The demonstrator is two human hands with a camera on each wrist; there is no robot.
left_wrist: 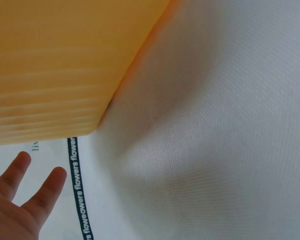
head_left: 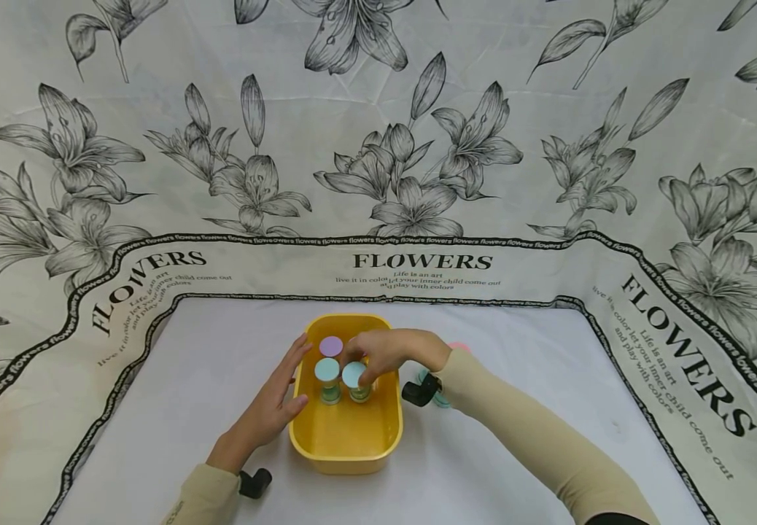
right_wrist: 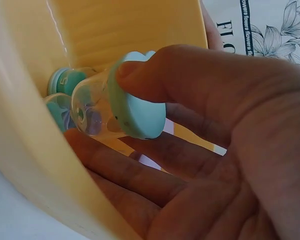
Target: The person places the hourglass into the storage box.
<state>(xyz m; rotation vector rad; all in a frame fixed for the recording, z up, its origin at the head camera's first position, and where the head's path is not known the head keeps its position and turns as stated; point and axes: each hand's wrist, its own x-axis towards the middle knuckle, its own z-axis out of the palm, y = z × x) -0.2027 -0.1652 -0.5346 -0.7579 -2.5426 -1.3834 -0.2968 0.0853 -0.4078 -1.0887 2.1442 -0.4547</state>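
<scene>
A yellow plastic bin (head_left: 346,441) stands on the white-covered table. My left hand (head_left: 276,397) lies along its left side, thumb and fingers spread and straight at the rim. Inside the bin, my right hand (head_left: 381,351) pinches a small clear jar with a light blue lid (right_wrist: 146,112), the thumb on the lid and fingers beneath. The jar sits over a green-tinted one below. Left of it is another light blue-lidded jar (head_left: 327,370), also above a green one. A purple lid (head_left: 331,346) shows behind them. The right hand covers part of the bin's far right.
Right of the bin, a pink item (head_left: 459,346) and a teal item (head_left: 442,400) are mostly hidden behind the right forearm. A flower-printed cloth (head_left: 418,182) hangs behind the table, its lettered border running along the sides.
</scene>
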